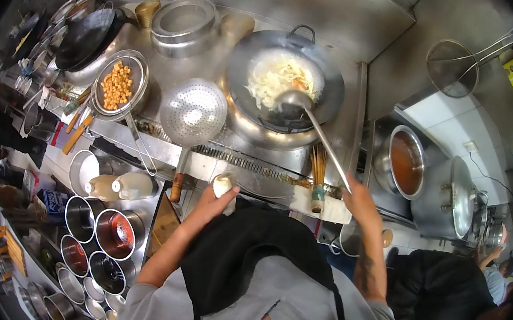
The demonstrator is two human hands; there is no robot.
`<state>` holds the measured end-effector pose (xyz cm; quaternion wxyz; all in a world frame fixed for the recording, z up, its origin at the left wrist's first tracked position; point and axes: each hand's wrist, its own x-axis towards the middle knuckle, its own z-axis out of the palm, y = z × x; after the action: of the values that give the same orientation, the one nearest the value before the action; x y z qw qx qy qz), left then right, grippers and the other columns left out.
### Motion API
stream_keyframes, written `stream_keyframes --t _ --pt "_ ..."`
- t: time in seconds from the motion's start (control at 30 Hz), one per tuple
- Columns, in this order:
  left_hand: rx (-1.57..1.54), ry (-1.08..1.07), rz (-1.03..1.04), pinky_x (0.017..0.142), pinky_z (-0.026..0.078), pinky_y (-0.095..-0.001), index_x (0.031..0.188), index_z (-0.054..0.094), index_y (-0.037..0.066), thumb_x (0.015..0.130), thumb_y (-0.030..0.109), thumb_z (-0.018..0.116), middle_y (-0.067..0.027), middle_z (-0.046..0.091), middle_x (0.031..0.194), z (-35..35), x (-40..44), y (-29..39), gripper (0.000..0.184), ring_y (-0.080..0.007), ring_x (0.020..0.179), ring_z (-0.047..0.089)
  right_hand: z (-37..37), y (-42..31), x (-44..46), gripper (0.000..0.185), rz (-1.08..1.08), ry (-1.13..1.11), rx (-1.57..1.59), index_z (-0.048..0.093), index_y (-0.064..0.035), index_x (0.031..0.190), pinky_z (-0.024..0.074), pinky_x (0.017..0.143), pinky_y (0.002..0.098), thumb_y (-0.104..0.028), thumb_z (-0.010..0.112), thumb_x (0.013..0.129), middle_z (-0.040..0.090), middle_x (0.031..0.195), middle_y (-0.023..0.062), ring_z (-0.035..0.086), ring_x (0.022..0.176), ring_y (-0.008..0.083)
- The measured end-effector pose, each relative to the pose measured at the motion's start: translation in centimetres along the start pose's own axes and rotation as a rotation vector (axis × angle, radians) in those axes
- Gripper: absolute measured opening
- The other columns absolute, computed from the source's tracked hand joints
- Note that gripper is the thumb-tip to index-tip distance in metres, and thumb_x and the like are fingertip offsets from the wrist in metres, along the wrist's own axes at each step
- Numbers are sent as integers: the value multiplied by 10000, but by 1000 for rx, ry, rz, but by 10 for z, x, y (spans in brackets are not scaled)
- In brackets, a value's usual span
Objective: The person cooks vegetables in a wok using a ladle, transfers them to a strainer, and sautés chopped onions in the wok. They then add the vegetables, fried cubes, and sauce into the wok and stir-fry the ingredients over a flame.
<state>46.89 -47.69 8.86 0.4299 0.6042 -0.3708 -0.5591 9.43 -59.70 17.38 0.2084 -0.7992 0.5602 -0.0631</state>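
Note:
My right hand (362,203) is closed around the long handle of a metal ladle (325,136). The ladle's bowl rests in a black wok (334,87), against pale shredded food with some orange bits (288,78) in whitish liquid. In front of the stove, close to my apron, my left hand (217,200) grips a small whitish object (222,185); whether it is a folded cloth or a container I cannot tell. To the left of the wok lies a perforated metal skimmer (193,112), its wooden handle pointing toward me.
A strainer holds browned cubes (117,86) at the left. Behind it stands a steel pot (184,25). A bamboo brush (317,179) lies at the stove's front edge. Sauce pots (115,232) cluster lower left. At right are a bowl of reddish liquid (405,161) and another person (443,301).

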Motion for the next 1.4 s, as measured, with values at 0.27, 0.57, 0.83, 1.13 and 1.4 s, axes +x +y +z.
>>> stream_keyframes --t 0.27,0.57,0.83,1.13,1.4 --pt "-37 93 53 893 455 -297 1269 509 -14 854 263 708 -91 633 1070 -9 1 -33 537 -153 997 576 44 -33 35 442 -32 73 391 496 35 1275 502 723 423 -110 581 867 654 891 238 656 823 393" --pt "-99 114 73 891 453 -301 1275 486 -35 852 259 712 -103 619 1096 -16 -15 -24 563 -161 1013 566 64 -31 98 477 -56 300 95 475 91 1274 501 702 459 -115 573 856 622 837 306 628 791 442" --pt "-85 123 79 873 457 -297 1263 496 -39 856 259 707 -95 621 1080 -20 -10 -30 547 -159 996 567 39 -53 61 458 -37 3 343 484 34 1275 487 746 417 -121 594 858 614 893 300 613 842 435" --pt "-89 93 31 874 454 -291 1253 507 -40 862 256 700 -87 620 1074 -21 -5 -23 527 -152 994 565 5 -74 -19 446 205 -259 839 495 -44 1331 393 468 242 -102 577 897 472 669 -26 447 515 51" --pt "-65 83 62 891 448 -291 1259 503 -39 857 267 706 -93 622 1095 -15 -2 -14 544 -155 1014 570 50 -1 41 476 112 85 318 464 61 1298 487 537 349 -145 573 882 620 733 180 625 579 226"
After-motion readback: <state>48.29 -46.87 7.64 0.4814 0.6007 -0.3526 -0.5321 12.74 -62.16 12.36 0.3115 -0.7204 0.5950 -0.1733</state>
